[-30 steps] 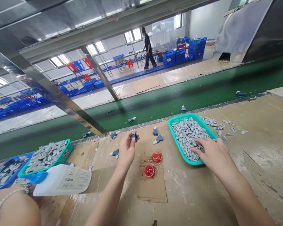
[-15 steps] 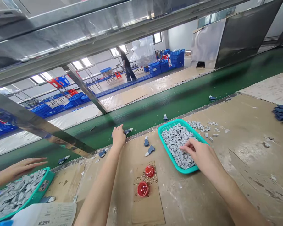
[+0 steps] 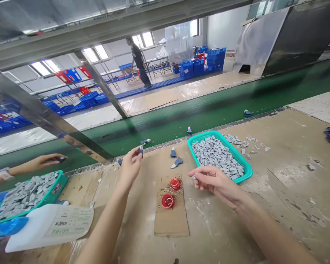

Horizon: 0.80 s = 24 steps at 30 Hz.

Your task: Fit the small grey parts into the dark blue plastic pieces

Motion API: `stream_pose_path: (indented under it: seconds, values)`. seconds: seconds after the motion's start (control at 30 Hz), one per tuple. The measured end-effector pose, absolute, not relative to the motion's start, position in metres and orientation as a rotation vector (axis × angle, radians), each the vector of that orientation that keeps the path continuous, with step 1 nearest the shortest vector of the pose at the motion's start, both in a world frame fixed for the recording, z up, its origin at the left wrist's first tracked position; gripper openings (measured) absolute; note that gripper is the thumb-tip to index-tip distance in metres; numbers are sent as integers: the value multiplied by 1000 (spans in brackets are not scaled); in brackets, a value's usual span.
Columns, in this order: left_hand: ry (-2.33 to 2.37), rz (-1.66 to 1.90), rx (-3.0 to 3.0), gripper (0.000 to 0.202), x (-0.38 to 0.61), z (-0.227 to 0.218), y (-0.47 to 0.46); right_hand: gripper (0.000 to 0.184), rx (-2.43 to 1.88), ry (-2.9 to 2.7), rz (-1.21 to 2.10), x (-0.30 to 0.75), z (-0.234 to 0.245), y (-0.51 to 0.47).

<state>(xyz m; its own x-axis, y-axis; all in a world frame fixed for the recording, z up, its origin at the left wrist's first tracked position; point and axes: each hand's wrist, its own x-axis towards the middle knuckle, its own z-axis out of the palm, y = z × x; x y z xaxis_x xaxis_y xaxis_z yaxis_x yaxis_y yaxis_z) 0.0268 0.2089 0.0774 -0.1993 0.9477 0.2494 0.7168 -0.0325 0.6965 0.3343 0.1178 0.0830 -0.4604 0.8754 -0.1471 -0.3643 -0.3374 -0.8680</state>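
Observation:
My left hand (image 3: 131, 167) is closed around a dark blue piece with a pale tip (image 3: 141, 149), held upright over the near edge of the green belt. Pinched in my right hand (image 3: 213, 180) is a small grey plastic piece (image 3: 194, 177), partly hidden by the fingers. Just beyond that hand lies a teal basket (image 3: 249, 175) full of similar grey pieces (image 3: 216, 154). Between my hands, two red cups (image 3: 167, 201) stand on a stained cardboard strip (image 3: 172, 223). Two blue pieces with pale tips (image 3: 177, 162) rest on the table behind the cups.
More blue pieces lie on the green belt (image 3: 176, 124). A co-worker's hand (image 3: 48, 160) reaches over another teal basket (image 3: 61, 183) at left. Near it lies a white bottle (image 3: 48, 223) with a blue cap. A metal post (image 3: 99, 82) slants beyond the belt.
My right hand has come out of the basket toward the cups with a grey piece. My left hand has drawn back from the belt, now holding a blue piece.

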Motion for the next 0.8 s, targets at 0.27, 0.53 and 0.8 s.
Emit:
stream_pose_path:
  seconds: [0.27, 0.53, 0.8]
  values:
    - [1574, 1445, 1150, 40, 63, 98, 70, 38, -800, -993, 2051, 327, 79, 113]
    - [1541, 1581, 665, 45, 76, 68, 18, 32, -857, -1070, 2023, 305, 69, 106]
    - [1454, 1550, 626, 43, 80, 61, 16, 41, -1075, -1064, 1795, 282, 53, 103]
